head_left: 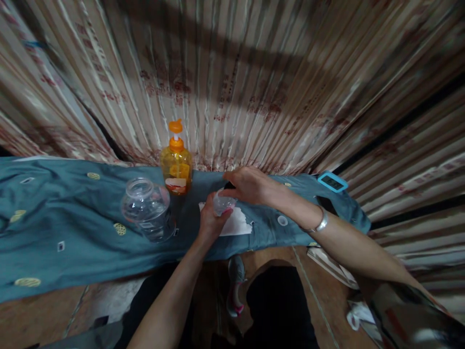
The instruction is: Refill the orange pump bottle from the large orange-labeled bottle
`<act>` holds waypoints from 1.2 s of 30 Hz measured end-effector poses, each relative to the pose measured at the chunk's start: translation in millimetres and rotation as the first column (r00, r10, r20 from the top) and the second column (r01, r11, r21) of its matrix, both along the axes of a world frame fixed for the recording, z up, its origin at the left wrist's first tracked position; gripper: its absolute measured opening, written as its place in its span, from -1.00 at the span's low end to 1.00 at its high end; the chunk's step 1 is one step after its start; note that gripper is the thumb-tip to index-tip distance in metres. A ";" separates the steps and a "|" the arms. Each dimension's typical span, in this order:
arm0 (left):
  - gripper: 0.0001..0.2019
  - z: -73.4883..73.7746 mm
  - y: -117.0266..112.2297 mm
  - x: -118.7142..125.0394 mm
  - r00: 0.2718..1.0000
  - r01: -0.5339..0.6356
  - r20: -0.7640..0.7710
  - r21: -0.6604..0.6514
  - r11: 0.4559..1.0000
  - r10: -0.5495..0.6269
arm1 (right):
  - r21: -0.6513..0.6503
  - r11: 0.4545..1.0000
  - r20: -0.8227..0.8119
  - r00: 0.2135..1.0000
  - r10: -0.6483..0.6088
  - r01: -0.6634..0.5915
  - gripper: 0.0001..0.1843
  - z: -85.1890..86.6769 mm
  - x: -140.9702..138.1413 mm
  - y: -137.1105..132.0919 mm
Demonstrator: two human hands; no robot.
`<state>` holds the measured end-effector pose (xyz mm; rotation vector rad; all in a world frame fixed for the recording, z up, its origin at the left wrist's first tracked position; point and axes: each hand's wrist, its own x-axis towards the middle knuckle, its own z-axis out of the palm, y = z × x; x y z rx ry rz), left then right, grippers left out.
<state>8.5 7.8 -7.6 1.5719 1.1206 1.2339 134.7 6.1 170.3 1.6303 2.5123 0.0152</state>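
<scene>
My left hand [211, 220] is closed around a small clear plastic container [223, 203] above the cloth-covered table. My right hand [245, 184] reaches over the container's top, its fingers bent down. A small black thing [228, 186] shows under those fingers, too hidden to name. Below both hands lies a torn piece of white paper [238, 224]. Left of them stand a pump bottle [176, 167] of orange-yellow liquid with an orange pump head, and a large clear plastic jar [147, 208] with an uncovered mouth.
A small white round lid-like piece [282, 221] lies right of the paper. Farther right are a dark flat object [327, 205] and a blue-framed digital display [332, 182]. The teal patterned cloth [90, 228] is wrinkled. A pleated curtain [225, 87] hangs directly behind the table.
</scene>
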 end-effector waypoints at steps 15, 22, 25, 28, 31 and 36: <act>-0.49 2.8 -1.9 0.7 1.000 0.004 -0.001 -0.039 0.999 -0.004 | -0.031 0.999 -0.090 0.996 0.026 -0.029 -0.52 -1.0 6.4 -1.1; -0.51 4.6 -2.6 0.1 0.999 -0.003 -0.045 -0.042 0.999 0.001 | 0.025 0.997 -0.047 0.996 -0.074 0.075 -0.57 -6.0 2.1 0.2; -0.49 3.6 -2.3 -0.1 0.999 0.005 -0.050 -0.047 0.999 -0.007 | 0.033 0.998 -0.073 0.996 -0.048 0.050 -0.61 -5.8 3.8 -1.1; -0.48 2.4 -2.3 -0.1 0.999 0.012 -0.052 -0.053 0.999 -0.014 | 0.002 1.000 -0.096 0.995 0.006 -0.006 -0.58 -4.7 7.6 -1.5; -0.48 2.0 -2.5 -0.3 0.999 0.012 -0.052 -0.046 0.999 -0.014 | -0.018 1.000 -0.073 0.997 0.001 -0.002 -0.79 -5.7 7.1 -0.7; -0.51 3.1 -2.4 -1.2 0.999 0.019 -0.051 -0.035 0.999 -0.021 | 0.034 0.994 -0.019 0.995 -0.102 0.102 -0.55 -6.7 1.9 -2.5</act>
